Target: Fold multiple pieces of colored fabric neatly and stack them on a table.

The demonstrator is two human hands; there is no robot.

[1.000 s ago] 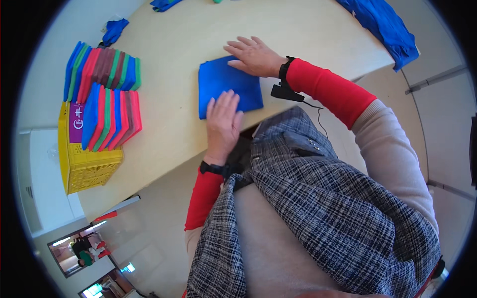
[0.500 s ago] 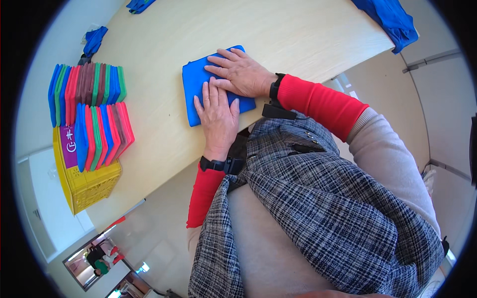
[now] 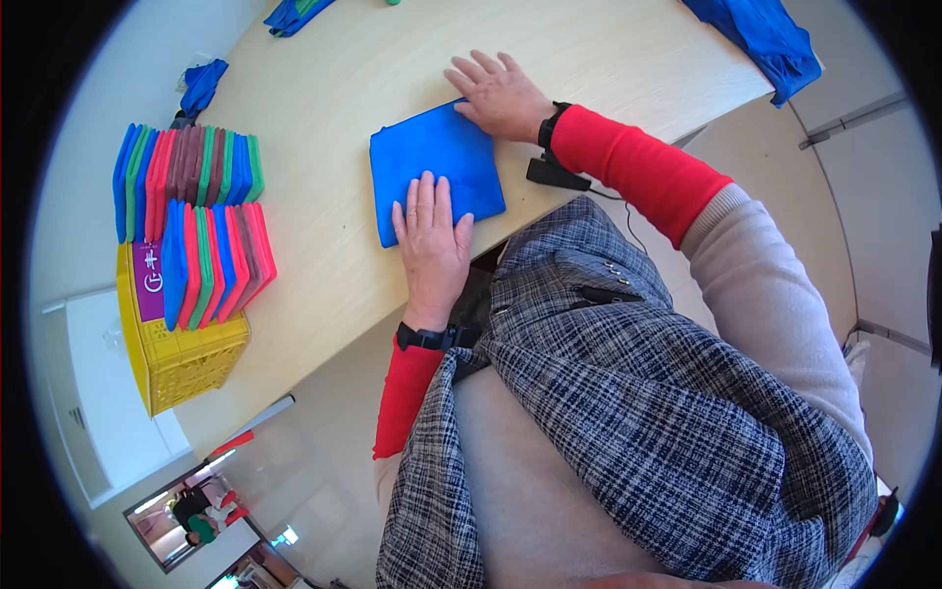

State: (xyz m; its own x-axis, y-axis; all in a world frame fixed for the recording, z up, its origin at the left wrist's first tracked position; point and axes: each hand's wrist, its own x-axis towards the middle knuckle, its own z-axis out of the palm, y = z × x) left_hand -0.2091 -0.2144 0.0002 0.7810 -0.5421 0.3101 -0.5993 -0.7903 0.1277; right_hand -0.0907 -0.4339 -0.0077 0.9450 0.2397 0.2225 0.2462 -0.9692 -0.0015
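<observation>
A flat, squarish piece of blue folded fabric lies on the light wooden table. My left hand rests on its near part, palm down with the fingers stretched out. Just past the fabric's far right corner is my right hand, its fingers spread and nothing held in them. The right thumb tip is at that corner; whether it touches cannot be told.
On the left, folded fabric pieces in blue, green, red and brown stand in two rows, the nearer on a yellow plastic crate. Loose blue cloth hangs over the far right table edge. More blue fabric lies far left.
My right hand has lifted off the blue fabric and moved away to the far right, uncovering its right half. My left hand has stayed on the fabric.
</observation>
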